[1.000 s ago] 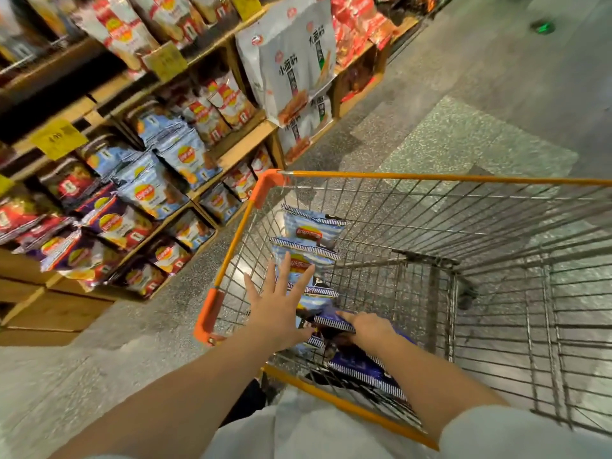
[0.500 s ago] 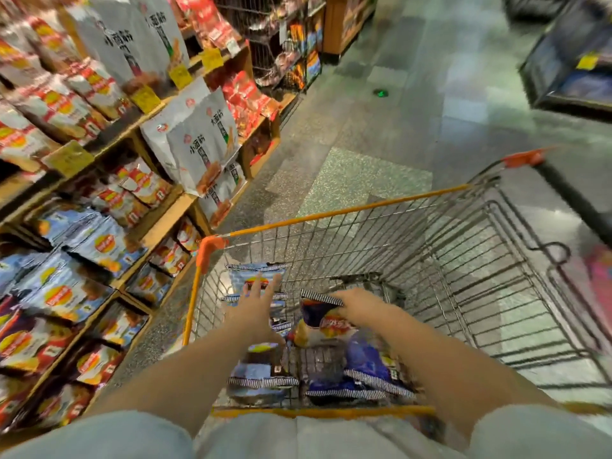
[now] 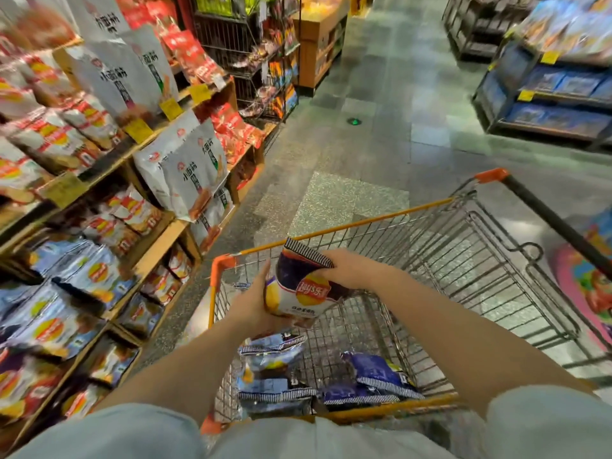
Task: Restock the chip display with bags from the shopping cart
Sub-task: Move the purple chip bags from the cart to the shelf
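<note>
Head view: both hands, left hand [image 3: 253,301]; right hand [image 3: 347,268], grip glossy crinkled chip bag [image 3: 303,286].

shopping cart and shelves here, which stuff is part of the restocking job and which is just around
Part of the job:
- chip bag held by left hand and right hand
- blue chip bags lying in the shopping cart
- chip display on the left

Just around:
- white noodle-snack bags
- red snack packs
- wire rack
- blue shelf across the aisle
</note>
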A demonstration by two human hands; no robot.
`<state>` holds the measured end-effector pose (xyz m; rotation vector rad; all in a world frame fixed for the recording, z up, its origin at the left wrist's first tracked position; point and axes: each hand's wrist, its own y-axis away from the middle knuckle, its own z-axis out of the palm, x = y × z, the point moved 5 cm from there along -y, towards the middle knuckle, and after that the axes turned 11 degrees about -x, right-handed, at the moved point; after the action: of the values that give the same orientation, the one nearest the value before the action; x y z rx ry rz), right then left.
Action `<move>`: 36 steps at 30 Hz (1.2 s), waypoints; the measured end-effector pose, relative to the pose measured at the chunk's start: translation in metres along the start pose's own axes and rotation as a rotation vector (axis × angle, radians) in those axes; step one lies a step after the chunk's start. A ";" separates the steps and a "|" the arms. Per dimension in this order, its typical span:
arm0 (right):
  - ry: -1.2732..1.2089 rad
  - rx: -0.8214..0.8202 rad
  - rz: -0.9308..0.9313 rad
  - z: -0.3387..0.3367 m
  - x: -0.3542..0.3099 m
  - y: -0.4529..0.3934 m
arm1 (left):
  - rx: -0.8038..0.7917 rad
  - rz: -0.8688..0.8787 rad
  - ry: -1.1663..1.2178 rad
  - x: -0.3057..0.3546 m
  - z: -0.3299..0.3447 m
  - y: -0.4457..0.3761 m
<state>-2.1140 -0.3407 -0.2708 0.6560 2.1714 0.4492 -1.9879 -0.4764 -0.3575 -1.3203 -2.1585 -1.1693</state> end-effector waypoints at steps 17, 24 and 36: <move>-0.108 0.262 -0.287 0.080 -0.111 -0.077 | 0.550 -0.043 0.974 -0.092 -0.075 0.103; -0.337 -0.102 -0.380 0.159 -0.195 -0.104 | 0.782 -0.147 1.100 -0.162 -0.091 0.189; -0.324 -0.302 -0.432 0.300 -0.321 -0.124 | 1.006 -0.171 1.136 -0.272 -0.096 0.336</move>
<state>-1.7421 -0.6002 -0.3256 0.0767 1.8175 0.3947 -1.5741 -0.6307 -0.3217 0.0335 -1.5241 -0.4561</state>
